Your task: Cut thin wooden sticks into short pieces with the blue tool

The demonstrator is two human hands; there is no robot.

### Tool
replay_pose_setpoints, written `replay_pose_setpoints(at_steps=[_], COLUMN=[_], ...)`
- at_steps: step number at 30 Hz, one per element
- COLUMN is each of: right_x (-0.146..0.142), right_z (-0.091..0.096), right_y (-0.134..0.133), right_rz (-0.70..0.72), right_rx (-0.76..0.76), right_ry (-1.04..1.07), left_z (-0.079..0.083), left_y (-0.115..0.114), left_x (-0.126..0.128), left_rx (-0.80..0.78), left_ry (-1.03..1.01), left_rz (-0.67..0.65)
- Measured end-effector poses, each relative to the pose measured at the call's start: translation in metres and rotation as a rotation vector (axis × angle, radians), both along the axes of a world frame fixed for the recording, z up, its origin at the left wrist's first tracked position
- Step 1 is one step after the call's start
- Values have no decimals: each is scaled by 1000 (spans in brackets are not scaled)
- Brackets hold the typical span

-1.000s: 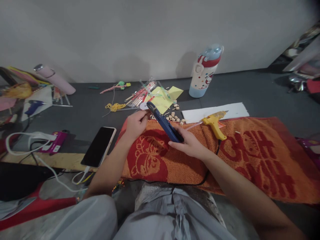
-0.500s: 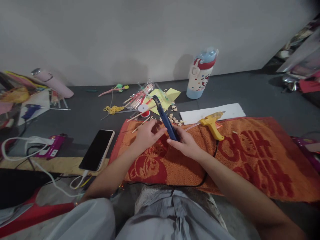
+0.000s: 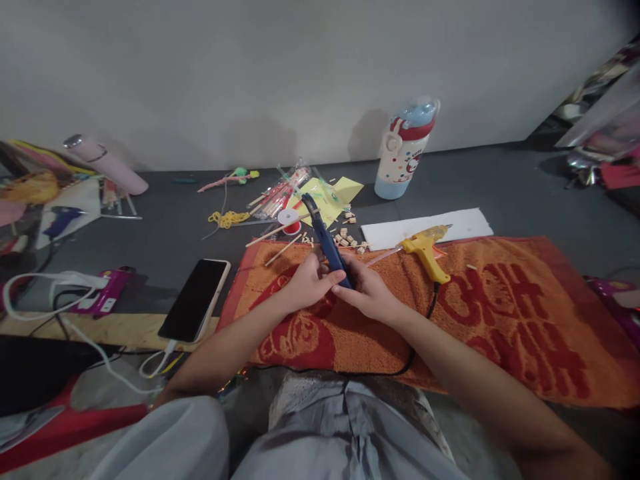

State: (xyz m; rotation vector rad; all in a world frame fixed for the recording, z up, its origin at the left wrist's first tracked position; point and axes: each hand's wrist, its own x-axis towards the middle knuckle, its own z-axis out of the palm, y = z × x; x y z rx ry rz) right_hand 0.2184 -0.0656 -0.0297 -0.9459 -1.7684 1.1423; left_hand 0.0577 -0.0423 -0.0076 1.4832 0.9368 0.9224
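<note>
Tool: blue tool (image 3: 325, 240), long and slim, tilted with its upper end pointing away from the person; its lower end sits between the 2 hands, above the orange towel (image 3: 500, 313).
Right hand: right hand (image 3: 370, 293) is wrapped round the lower end of the blue tool from the right, fingers curled and pressed together on it.
Left hand: left hand (image 3: 306, 283) meets the same end from the left, fingers curled, thumb pressed against the handle; the 2 hands touch each other around it.
Towel: orange with red figures, spread on the dark floor in front of the person's knees.
Glue gun: yellow glue gun (image 3: 425, 250) lies on the towel's far edge, just right of the hands, its black cord running toward the person.
Sheet: white sheet (image 3: 450, 223) lies just behind the glue gun.
Sticks: 2 wooden sticks (image 3: 281, 251) lie at the towel's far left corner, near small wooden bits (image 3: 347, 238).
Spool: red and white spool (image 3: 290, 219) sits beside yellow paper (image 3: 335, 197).
Bottle: water bottle (image 3: 405, 150) stands upright by the wall.
Phone: phone (image 3: 195, 300) lies screen up, left of the towel, well apart from the hands.
</note>
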Motion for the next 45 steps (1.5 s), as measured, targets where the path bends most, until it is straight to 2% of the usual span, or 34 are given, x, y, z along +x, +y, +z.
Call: replay_pose_setpoints(at_steps=[11, 21, 26, 29, 31, 33, 36, 38, 40, 42, 45], right_x=[1, 2, -1, -2, -1, 1, 3, 3, 3, 4, 6], right_z=[1, 2, 0, -5, -6, -6, -2, 0, 2, 3, 5], right_y=[-2, -2, -1, 1, 2, 4, 3, 2, 1, 0, -1], right_rz=[-14, -19, -18, -21, -38, -61, -72, -67, -57, -43, -3], right_rx=[-32, -19, -54, -94, -112, -121, -149, -181, -213, -233, -220], right_ry=[-11, -28, 11, 48, 60, 57, 43, 33, 7, -30, -89], left_z=[3, 0, -5, -7, -5, 0, 11, 17, 20, 20, 15], left_y=[-4, -4, 3, 10, 13, 15, 18, 23, 31, 39, 48], left_x=[3, 2, 1, -2, -7, -13, -27, -36, -44, -49, -54], left_rx=[-7, -3, 8, 24, 74, 171, 362, 566, 740, 779, 639], left_ry=[-10, 7, 21, 44, 113, 220, 346, 427, 504, 562, 556], left_rz=[12, 11, 36, 4, -12, 35, 262, 442, 521, 477, 309])
